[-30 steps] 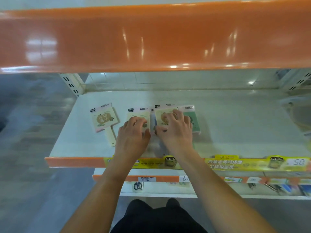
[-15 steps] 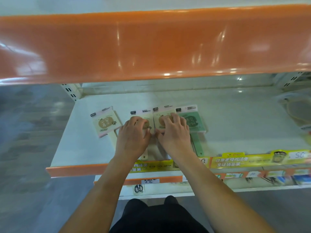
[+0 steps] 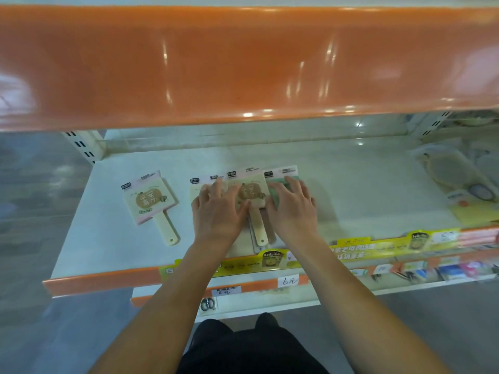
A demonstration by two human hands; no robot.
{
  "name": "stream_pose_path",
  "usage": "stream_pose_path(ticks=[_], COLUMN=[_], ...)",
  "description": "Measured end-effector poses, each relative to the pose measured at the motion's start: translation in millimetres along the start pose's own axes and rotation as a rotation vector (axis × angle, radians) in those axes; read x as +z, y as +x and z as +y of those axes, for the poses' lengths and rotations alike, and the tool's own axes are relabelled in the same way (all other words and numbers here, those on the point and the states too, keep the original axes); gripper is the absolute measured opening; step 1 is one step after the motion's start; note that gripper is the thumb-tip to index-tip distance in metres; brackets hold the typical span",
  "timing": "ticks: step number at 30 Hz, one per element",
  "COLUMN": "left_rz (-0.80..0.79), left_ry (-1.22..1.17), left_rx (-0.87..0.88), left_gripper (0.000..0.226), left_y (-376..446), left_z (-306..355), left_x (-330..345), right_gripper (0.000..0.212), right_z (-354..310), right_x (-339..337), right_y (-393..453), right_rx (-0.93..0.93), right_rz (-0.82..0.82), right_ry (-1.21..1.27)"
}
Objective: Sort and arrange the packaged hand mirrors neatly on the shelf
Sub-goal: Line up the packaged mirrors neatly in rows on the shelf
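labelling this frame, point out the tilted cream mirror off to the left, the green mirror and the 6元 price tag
tilted cream mirror (image 3: 148,198): head view, printed card face
green mirror (image 3: 278,184): head view, uncovered top corner
6元 price tag (image 3: 288,281): head view, handwritten middle

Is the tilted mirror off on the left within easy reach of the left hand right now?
Probably yes. The left hand rests flat on the grouped mirrors, and only bare shelf lies between it and the tilted mirror. Nothing blocks a sideways move.
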State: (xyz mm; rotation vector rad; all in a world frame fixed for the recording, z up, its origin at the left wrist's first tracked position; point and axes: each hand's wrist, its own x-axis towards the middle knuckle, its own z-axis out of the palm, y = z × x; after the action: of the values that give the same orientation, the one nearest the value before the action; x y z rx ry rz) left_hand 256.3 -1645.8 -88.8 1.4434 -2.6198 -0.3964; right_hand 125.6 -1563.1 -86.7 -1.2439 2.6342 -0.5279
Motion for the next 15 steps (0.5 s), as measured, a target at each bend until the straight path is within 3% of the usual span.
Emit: stream_pose_path(ticks=[15], left_rz=[-0.051], left_ry=[0.054], left_rx=[0.007], left_gripper=[0.050], left_y=[1.1], left_z=[2.4], left_x=[2.4], right_gripper=[0.047], right_z=[2.5], right_x=[3.2], right_y=[-4.1], right_rx=[-0.011], right_rz=[-0.044], right_ry=[-0.057])
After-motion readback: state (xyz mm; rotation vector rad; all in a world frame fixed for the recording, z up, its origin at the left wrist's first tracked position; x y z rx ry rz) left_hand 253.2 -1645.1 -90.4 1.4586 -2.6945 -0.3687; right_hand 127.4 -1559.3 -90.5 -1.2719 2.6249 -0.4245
